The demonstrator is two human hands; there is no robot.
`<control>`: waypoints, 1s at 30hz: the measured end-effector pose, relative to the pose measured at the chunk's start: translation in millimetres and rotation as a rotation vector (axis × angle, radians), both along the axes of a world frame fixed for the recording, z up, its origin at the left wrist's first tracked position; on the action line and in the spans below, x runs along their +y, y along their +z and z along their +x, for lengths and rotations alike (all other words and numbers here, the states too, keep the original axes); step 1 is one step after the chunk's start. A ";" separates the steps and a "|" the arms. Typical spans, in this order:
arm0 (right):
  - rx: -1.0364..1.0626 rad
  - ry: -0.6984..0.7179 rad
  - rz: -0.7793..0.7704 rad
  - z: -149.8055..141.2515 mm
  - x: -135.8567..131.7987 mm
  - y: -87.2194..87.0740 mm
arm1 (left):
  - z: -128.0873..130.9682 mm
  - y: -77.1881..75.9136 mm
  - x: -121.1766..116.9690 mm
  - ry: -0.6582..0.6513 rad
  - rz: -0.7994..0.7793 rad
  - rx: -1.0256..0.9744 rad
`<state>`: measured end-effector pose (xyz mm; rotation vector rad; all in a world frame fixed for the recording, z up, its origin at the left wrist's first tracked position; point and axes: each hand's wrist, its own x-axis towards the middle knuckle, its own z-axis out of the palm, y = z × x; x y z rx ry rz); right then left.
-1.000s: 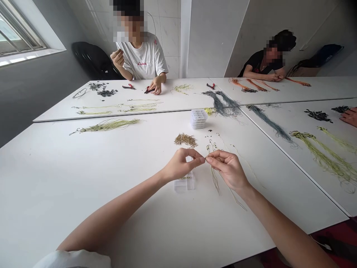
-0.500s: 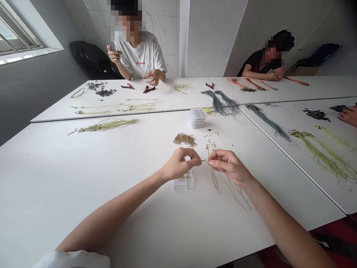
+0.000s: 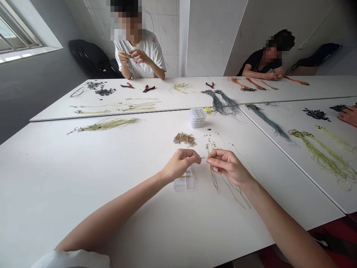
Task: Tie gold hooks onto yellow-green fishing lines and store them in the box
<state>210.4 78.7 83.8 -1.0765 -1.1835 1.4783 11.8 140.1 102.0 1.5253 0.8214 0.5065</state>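
Clear plastic — a box [image 3: 179,185], partly hidden by the left hand [image 3: 181,162] pinching a tiny blurred piece [image 3: 203,158]; the right hand [image 3: 230,167] pinches too — on what, I can't tell.

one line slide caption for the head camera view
Left hand pinches a small thin piece near the right hand, a heap of gold-coloured pieces beyond on the white table.

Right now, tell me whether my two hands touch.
Apart. The head view shows a narrow gap between left hand and right hand; a thin piece juts from the left fingertips.
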 end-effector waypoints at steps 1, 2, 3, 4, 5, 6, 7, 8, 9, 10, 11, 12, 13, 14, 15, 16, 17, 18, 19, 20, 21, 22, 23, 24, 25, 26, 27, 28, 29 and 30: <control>0.010 0.006 -0.002 -0.2 -0.1 0.0 | 0.5 -0.2 0.2 0.030 -0.021 -0.043; 0.022 0.018 -0.006 -0.6 -0.1 -0.1 | 1.1 -0.1 0.3 0.049 -0.040 -0.091; 0.030 0.033 -0.012 -1.1 0.0 -0.5 | 1.6 0.1 0.4 0.057 -0.062 -0.139; 0.032 0.050 -0.021 -1.8 0.1 -1.1 | 2.1 0.4 0.2 0.057 -0.089 -0.184; 0.031 0.067 -0.030 -2.7 0.3 -1.9 | 2.6 0.8 -0.2 0.047 -0.123 -0.225; 0.031 0.083 -0.038 -3.7 0.4 -2.9 | 3.0 1.3 -0.8 0.029 -0.159 -0.261; 0.033 0.096 -0.045 -4.9 0.5 -3.8 | 3.4 1.7 -1.6 0.004 -0.194 -0.289; 0.038 0.109 -0.048 -6.0 0.6 -4.5 | 3.6 2.1 -2.5 -0.025 -0.222 -0.309; 0.043 0.120 -0.047 -6.9 0.6 -5.0 | 3.8 2.3 -3.3 -0.056 -0.239 -0.322; 0.043 0.122 -0.038 -7.3 0.6 -5.1 | 3.9 2.5 -4.0 -0.083 -0.245 -0.329; 0.033 0.115 -0.022 -7.3 0.4 -4.8 | 3.9 2.6 -4.5 -0.101 -0.245 -0.330; 0.014 0.098 0.004 -6.8 0.2 -4.1 | 3.9 2.6 -4.8 -0.107 -0.242 -0.324; -0.013 0.064 0.038 -5.8 -0.1 -2.9 | 3.9 2.5 -4.8 -0.102 -0.235 -0.313; -0.044 0.016 0.080 -4.6 -0.5 -1.4 | 3.9 2.4 -4.7 -0.090 -0.225 -0.300; -0.077 -0.036 0.121 -3.4 -1.1 0.3 | 3.9 2.2 -4.5 -0.077 -0.210 -0.283; -0.114 -0.083 0.159 -2.5 -1.9 2.1 | 3.9 2.0 -4.2 -0.068 -0.191 -0.263; -0.154 -0.118 0.196 -2.1 -2.8 3.8 | 3.9 1.7 -4.0 -0.064 -0.168 -0.245; -0.198 -0.143 0.232 -2.4 -3.8 5.3 | 4.0 1.4 -3.9 -0.066 -0.145 -0.228; -0.244 -0.158 0.267 -3.3 -4.9 6.4 | 4.1 1.1 -3.9 -0.069 -0.122 -0.213; -0.286 -0.166 0.298 -4.7 -5.9 7.3 | 4.2 0.8 -3.8 -0.073 -0.102 -0.197; -0.318 -0.171 0.321 -6.3 -6.9 7.8 | 4.2 0.6 -3.6 -0.075 -0.085 -0.181; -0.340 -0.176 0.337 -8.0 -7.7 8.1 | 4.1 0.6 -3.3 -0.077 -0.071 -0.164; -0.351 -0.181 0.342 -9.3 -8.3 8.1 | 3.9 0.8 -2.8 -0.078 -0.060 -0.150; -0.353 -0.187 0.340 -10.2 -8.7 8.0 | 3.5 1.2 -2.0 -0.079 -0.052 -0.138; -0.350 -0.194 0.333 -10.6 -8.9 7.8 | 2.9 1.9 -0.9 -0.080 -0.045 -0.131; -0.346 -0.203 0.324 -10.5 -9.1 7.6 | 2.0 2.6 0.4 -0.082 -0.039 -0.128; -0.343 -0.215 0.314 -10.2 -9.1 7.4 | 1.0 3.4 1.9 -0.083 -0.035 -0.131; -0.341 -0.228 0.302 -9.6 -9.1 7.1 | -0.1 4.1 3.5 -0.084 -0.035 -0.139; -0.340 -0.238 0.288 -9.1 -9.1 6.8 | -1.3 4.6 5.1 -0.086 -0.039 -0.150; -0.339 -0.247 0.275 -8.7 -9.0 6.5 | -2.6 4.7 6.6 -0.090 -0.047 -0.159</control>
